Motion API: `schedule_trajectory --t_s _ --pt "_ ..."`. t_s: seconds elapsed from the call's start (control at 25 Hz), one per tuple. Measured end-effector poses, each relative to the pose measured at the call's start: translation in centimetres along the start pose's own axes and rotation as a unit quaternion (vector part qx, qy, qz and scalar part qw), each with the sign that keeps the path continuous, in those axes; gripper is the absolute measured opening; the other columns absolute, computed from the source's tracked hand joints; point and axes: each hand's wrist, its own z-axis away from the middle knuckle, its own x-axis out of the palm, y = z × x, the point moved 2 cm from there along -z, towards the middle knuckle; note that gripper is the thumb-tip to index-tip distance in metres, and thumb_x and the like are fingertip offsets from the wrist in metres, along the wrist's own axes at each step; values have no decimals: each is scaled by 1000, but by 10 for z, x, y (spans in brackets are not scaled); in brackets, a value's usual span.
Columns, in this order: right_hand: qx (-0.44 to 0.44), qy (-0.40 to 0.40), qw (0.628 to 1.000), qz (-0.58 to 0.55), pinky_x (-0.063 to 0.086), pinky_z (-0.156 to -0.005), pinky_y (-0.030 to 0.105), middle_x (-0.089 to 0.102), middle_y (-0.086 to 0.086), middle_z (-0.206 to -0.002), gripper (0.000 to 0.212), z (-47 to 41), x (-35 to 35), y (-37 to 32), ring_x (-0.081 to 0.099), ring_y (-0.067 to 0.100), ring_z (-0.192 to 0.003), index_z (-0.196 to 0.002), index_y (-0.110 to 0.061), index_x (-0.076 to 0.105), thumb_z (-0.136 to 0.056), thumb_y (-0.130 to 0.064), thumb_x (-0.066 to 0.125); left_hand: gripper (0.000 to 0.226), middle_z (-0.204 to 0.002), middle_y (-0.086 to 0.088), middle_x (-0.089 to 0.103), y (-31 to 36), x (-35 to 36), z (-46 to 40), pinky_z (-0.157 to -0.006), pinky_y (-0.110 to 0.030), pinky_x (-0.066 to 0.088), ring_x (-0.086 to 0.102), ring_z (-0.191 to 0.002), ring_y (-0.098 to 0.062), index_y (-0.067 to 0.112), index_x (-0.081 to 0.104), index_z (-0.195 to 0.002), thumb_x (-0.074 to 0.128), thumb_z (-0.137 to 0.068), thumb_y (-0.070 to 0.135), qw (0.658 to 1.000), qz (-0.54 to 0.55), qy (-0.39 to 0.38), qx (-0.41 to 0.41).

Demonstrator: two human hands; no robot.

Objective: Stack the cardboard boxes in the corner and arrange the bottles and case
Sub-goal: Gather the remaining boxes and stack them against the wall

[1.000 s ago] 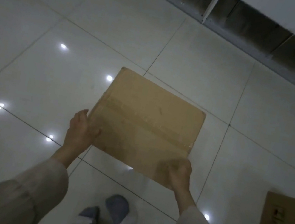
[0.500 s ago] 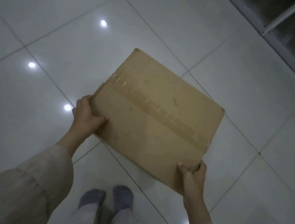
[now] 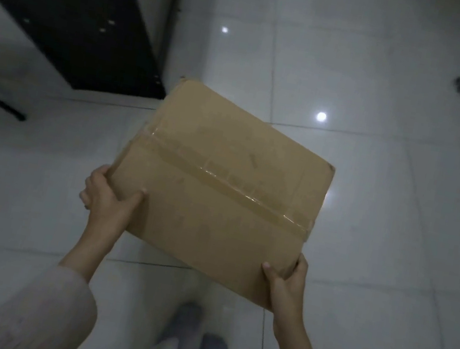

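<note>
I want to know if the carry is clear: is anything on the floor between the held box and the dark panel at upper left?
Nothing visible is. The cardboard box is held off the floor by the left hand and right hand. The tiles between it and the dark panel look bare; the box hides the floor right beneath it.

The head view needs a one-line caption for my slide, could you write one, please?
Left hand and right hand carry a taped cardboard box above a glossy tiled floor.
</note>
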Motion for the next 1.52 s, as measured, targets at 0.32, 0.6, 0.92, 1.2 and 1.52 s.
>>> schedule_trajectory --t_s 0.32,0.6,0.92,1.2,1.52 --pt "-122 -307 922 204 39 -92 34 38 -8 -134 69 68 220 -77 41 14 -115 -141 -28 23 -85 -6 57 69 -141 -9 29 -132 -218 10 -92 -34 32 21 -130 -29 13 25 -135 66 -79 18 922 159 288 -205" --pt "-102 -514 764 376 41 -102 50 34 -5 -144 71 178 421 -31 40 20 -124 -141 -35 18 -87 -5 53 74 -139 -9 30 -280 -364 65 -92 -36 33 21 -129 -29 13 25 -134 69 -75 19 789 194 466 -351" --pt "-101 -636 576 504 39 -95 36 36 -3 -135 77 307 581 128 37 20 -122 -137 -32 20 -73 0 51 80 -138 -21 36 -460 -434 165 -100 -47 39 36 -126 -39 7 30 -133 77 -69 15 626 176 575 -496" --pt "-99 -711 435 544 41 -103 43 37 -27 -117 84 371 682 269 36 11 -120 -140 -39 15 -78 14 37 87 -144 -22 27 -610 -428 205 -98 -43 40 33 -130 -37 15 23 -135 78 -68 18 541 215 613 -533" --pt "-197 -711 402 543 43 -102 42 34 -11 -143 88 408 699 350 40 19 -129 -146 -29 12 -76 21 33 92 -153 -19 18 -663 -401 239 -114 -45 18 18 -140 -39 7 26 -142 78 -67 14 600 140 526 -586"
